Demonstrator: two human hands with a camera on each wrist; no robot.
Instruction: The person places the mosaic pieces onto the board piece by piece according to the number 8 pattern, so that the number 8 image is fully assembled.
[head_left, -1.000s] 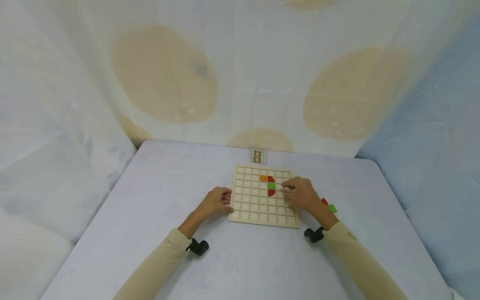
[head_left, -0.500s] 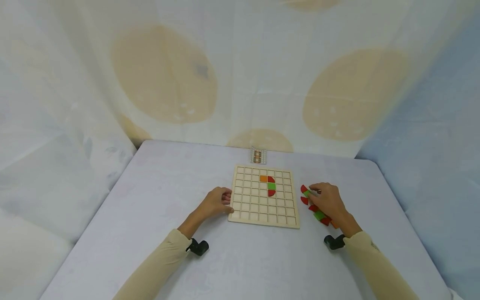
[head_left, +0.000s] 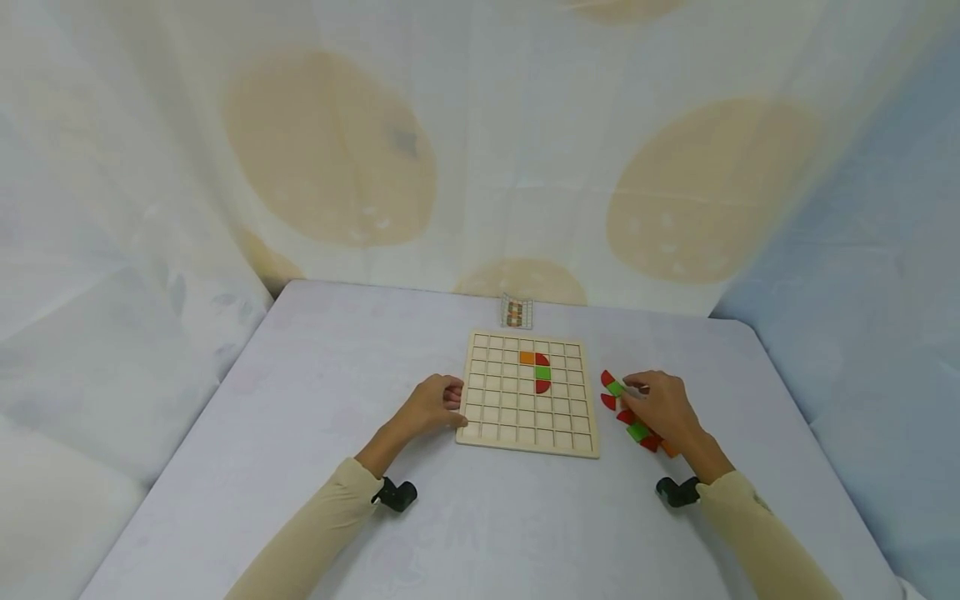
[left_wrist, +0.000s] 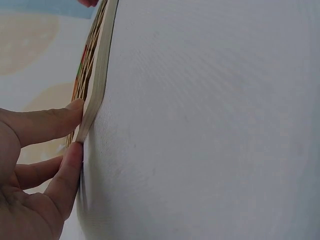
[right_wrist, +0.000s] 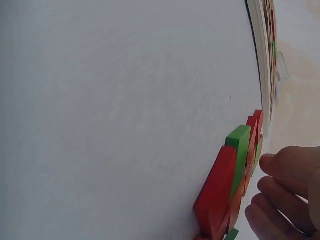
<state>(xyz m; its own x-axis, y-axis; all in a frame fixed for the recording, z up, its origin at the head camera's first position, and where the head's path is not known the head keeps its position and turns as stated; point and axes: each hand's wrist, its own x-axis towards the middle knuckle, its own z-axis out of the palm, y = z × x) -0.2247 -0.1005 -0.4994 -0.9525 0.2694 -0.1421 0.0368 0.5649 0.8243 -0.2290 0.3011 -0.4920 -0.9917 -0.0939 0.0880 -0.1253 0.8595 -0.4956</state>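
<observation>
A wooden grid board lies on the table. In its cells sit an orange square, a green square and two rounded red pieces, one above and one below the green. My left hand holds the board's left edge; in the left wrist view the thumb lies over the rim and a finger touches its side. My right hand hovers with loosely curled fingers over loose wooden pieces; nothing shows in its grip. Among them are a red piece and a green square; the hand hides some.
Behind the board lies a small pattern card with a coloured figure on a grid. A loose orange piece lies near the right wrist. Draped cloth walls border the white table.
My right hand has moved right, from the board's right side to the loose pieces, then shifted slightly further right. My left hand and the pieces on the board stay as they were.
</observation>
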